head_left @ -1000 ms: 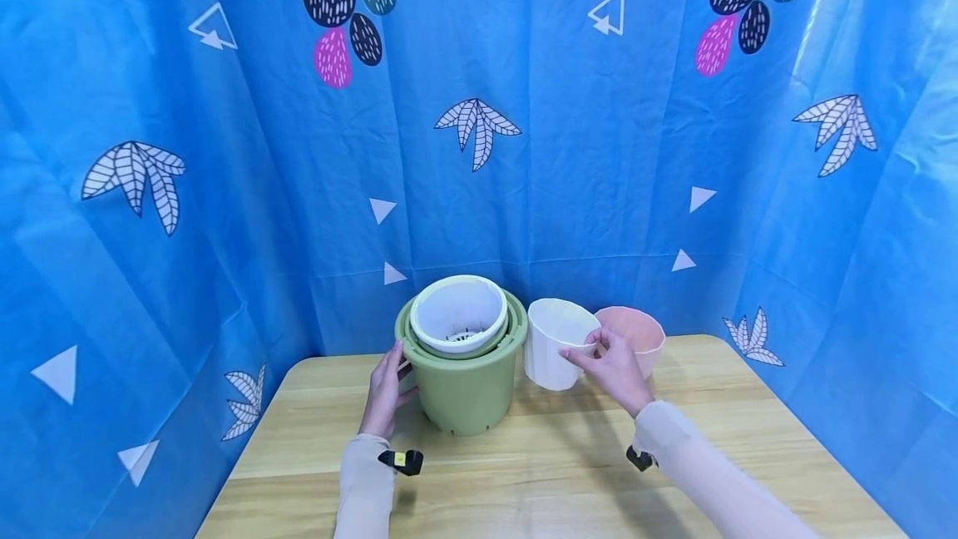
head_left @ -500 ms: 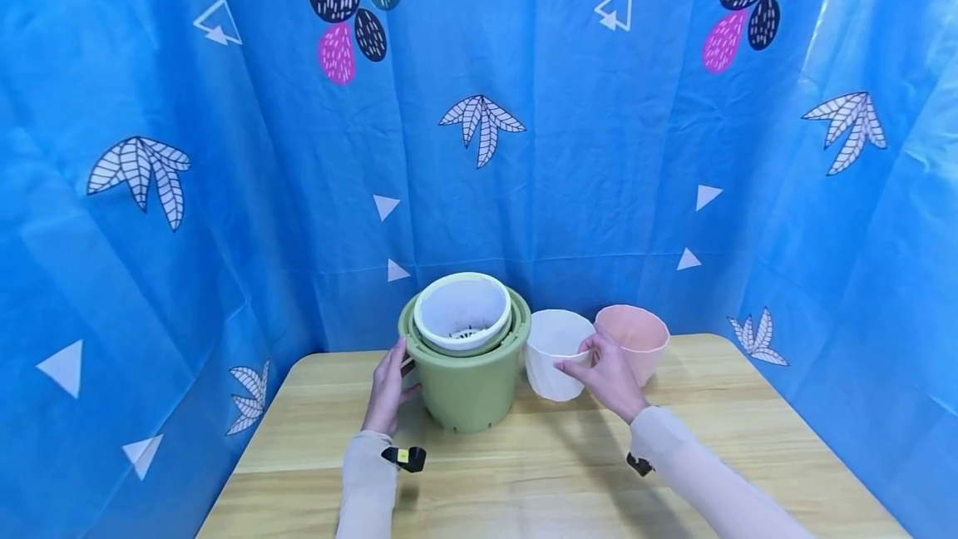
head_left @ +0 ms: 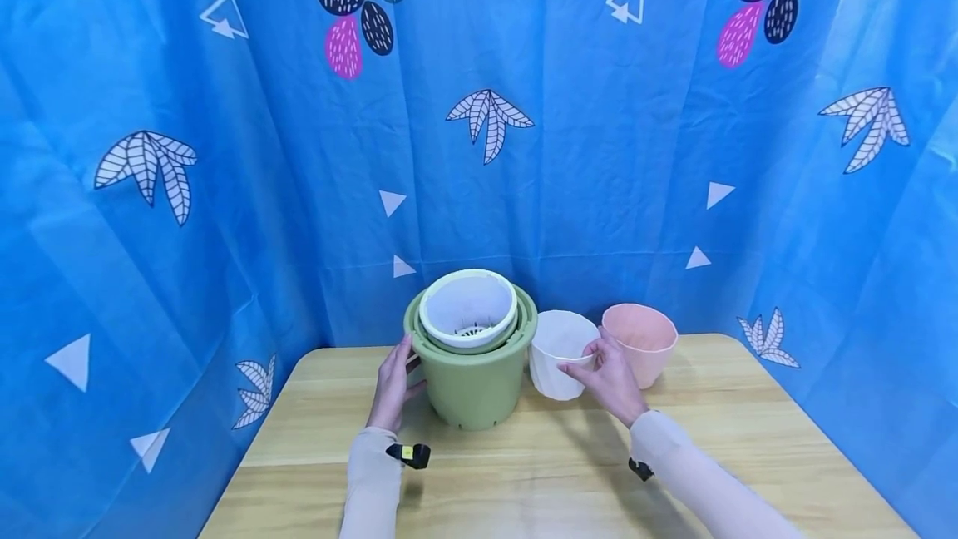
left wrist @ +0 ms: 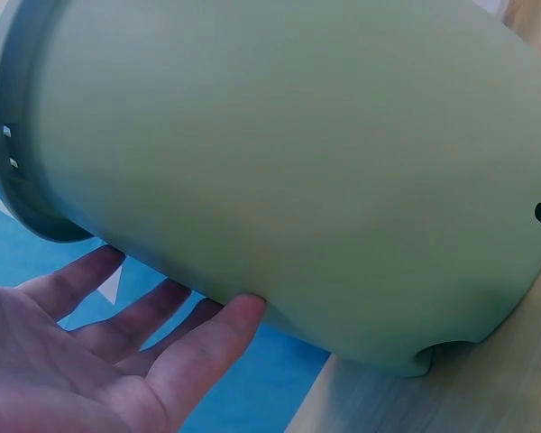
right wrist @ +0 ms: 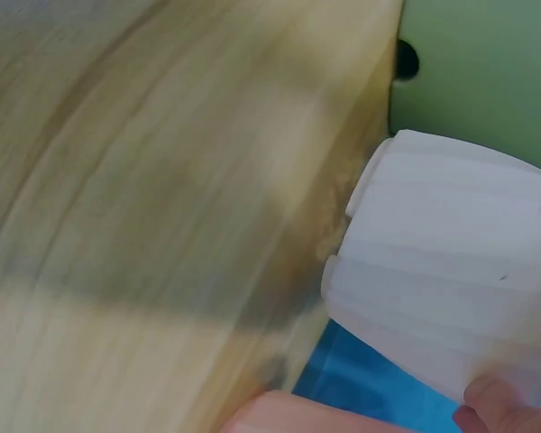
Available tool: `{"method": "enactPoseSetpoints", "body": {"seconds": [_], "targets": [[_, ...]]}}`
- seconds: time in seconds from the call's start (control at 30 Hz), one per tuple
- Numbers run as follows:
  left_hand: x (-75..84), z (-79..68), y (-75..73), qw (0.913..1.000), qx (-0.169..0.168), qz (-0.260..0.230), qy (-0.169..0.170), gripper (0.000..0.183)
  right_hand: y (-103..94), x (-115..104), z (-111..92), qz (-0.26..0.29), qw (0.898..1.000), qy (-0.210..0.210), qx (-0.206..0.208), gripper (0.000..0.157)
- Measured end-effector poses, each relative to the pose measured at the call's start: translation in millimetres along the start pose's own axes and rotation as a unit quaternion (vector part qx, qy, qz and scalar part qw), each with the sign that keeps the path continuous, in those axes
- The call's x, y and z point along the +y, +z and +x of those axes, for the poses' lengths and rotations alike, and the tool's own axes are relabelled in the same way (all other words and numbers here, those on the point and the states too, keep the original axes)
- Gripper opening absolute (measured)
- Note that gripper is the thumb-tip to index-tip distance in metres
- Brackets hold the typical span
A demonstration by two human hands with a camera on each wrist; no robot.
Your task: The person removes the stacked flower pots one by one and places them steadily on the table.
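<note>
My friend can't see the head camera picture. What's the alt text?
The left hand touches a green pot with a smaller pot nested inside; the right hand pinches a white pot by its rim. A pink pot stands beside it on a wooden table, before a blue curtain.

Right wrist view: pink pot, right hand cut off by edges.

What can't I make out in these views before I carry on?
Head: the outer wall of the nested white pot, mostly hidden inside the green pot.
Head: part of the pink pot, behind the right hand.
Left wrist: the upper part of the green pot's wall, cut off by the top edge.
Right wrist: most of the right hand and pink pot, cut off by the frame's edges.
</note>
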State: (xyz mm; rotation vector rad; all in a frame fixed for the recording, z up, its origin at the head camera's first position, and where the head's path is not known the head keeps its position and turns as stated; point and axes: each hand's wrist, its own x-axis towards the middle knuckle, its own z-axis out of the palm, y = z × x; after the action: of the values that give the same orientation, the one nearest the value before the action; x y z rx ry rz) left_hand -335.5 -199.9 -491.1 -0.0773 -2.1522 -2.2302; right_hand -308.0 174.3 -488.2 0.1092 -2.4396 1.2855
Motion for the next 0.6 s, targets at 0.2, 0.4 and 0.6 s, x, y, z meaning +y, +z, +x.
{"method": "enactPoseSetpoints", "body": {"seconds": [0.2, 0.4, 0.6], "targets": [[-2.2, 1.2, 1.2, 1.0, 0.003, 0.0, -0.003, 0.08, 3.4, 5.6, -1.1, -0.01, 1.0, 0.009, 0.002, 0.044], [-0.5, 2.8, 1.8, 0.9999, 0.006, 0.001, -0.009, 0.081, 6.5, 7.5, -0.7, -0.011, 1.0, 0.004, 0.013, 0.042], [0.5, 3.6, 1.8, 1.0, 0.006, -0.001, -0.003, 0.079, 10.0, 6.5, 1.5, -0.021, 1.0, 0.014, 0.009, 0.042]]}}
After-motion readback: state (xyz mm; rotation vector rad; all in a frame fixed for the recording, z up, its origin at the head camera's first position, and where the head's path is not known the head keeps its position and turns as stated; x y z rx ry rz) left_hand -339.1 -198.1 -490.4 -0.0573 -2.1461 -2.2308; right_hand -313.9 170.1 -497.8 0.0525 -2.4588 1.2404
